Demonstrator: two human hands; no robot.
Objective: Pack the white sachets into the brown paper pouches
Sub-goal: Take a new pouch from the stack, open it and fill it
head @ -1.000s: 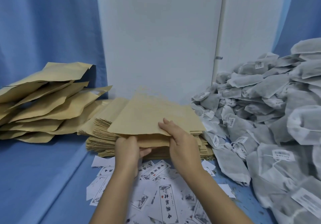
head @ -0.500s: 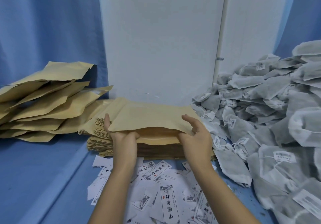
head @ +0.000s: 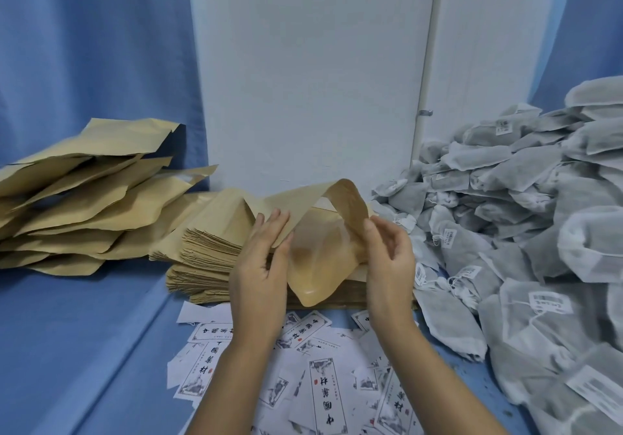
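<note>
I hold one brown paper pouch (head: 320, 252) above the flat stack of empty pouches (head: 205, 259). Its mouth gapes toward me, showing a shiny inner lining. My left hand (head: 261, 266) pinches the left lip of the pouch between thumb and fingers. My right hand (head: 387, 259) pinches the right lip and pulls it away from the left. A big heap of white sachets (head: 526, 232) with small labels lies on the right. No sachet is in either hand.
A loose pile of puffed-up brown pouches (head: 77, 198) lies on the left on the blue surface. Printed white paper slips (head: 323, 390) are scattered under my forearms. A white panel (head: 310, 70) stands behind the stack, with blue curtain on both sides.
The pouch has come off the stack and its mouth has been pulled open. My hands have shifted from its outer corners to its two lips.
</note>
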